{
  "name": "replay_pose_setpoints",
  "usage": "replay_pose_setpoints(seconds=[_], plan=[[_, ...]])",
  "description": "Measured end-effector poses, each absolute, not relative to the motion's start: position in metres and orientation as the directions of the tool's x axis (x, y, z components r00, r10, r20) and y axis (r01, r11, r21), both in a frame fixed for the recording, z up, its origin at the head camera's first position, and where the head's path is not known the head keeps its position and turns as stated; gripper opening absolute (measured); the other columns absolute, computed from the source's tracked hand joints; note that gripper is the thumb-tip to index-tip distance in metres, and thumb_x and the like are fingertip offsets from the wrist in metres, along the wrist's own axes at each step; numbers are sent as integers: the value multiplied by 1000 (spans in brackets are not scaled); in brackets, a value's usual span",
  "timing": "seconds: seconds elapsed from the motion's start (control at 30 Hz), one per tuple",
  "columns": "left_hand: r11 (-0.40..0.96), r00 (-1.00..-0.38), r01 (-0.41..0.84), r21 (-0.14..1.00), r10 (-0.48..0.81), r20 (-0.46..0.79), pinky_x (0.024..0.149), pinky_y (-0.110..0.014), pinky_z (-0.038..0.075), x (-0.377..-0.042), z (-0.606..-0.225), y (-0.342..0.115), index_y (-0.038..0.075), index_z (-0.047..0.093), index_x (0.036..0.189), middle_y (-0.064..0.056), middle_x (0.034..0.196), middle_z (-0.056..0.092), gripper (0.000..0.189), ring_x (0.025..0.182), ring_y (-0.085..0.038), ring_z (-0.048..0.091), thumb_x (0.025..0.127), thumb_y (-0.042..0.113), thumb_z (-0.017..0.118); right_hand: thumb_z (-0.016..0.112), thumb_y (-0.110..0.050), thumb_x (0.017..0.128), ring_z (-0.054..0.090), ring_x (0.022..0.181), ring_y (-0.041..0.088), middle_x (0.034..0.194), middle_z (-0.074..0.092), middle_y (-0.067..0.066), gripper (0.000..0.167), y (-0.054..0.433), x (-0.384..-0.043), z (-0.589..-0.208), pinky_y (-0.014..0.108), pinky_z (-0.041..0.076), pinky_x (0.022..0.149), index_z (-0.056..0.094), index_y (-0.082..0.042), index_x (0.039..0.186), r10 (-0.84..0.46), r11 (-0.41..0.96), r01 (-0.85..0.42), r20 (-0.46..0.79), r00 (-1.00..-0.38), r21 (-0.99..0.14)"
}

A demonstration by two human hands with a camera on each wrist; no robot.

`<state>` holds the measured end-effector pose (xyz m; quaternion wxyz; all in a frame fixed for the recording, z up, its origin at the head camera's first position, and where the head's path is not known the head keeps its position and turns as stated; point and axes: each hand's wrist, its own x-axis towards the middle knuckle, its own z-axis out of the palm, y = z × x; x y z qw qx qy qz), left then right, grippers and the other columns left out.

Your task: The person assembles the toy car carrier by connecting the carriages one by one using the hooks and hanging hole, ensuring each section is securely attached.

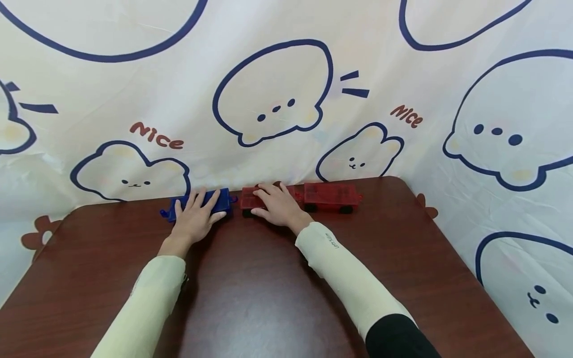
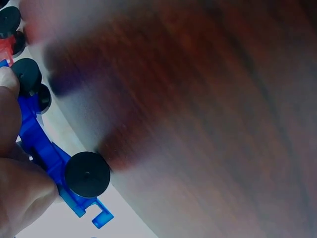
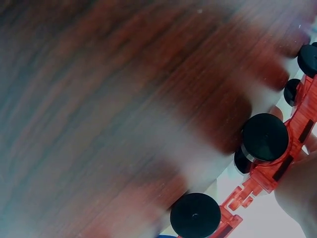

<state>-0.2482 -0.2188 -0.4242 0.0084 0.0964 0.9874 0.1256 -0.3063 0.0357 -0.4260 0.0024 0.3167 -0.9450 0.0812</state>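
Note:
Near the far edge of the table, three toy train cars stand in a row. My left hand [image 1: 194, 219] lies over the blue train car [image 1: 221, 203], gripping it from above with the thumb along the near side. A hook [image 2: 102, 216] juts from that car's end. To the right, my right hand [image 1: 279, 206] holds the middle red train car [image 1: 248, 198], its fingers over the top and thumb at the near side. A second red train car [image 1: 331, 194] stands beyond it, joined by a coupling [image 3: 241, 196]. Whether the blue and red cars are linked, I cannot tell.
A brown wooden table [image 1: 250, 298] lies beneath the cars. Right behind them hangs a pale curtain [image 1: 277, 164] printed with cartoon animals, and it continues along the table's right side. Black wheels [image 3: 195, 215] carry the cars.

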Motion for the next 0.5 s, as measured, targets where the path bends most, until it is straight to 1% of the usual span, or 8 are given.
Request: replay_pose_setpoints(seconds=[0.23,0.5], plan=[[954,-979,194,227,203,-16,111,-76,-7,-251,-424,-219,13,20,163,-27,166,8,71,151,-50,0,106,48,46,53,-53,102,27,149,20,162,34,5,64,36,-307,-426,53,9,123,44,-17,154,-587,794,-587,50,-808,-156],[961,-981,177,212,189,-37,111,-75,-7,-250,-425,-220,14,19,163,-26,166,6,71,152,-48,-1,107,48,44,53,-54,102,28,149,21,162,35,5,65,35,-306,-426,53,10,123,44,-16,154,-604,782,-604,51,-795,-155]])
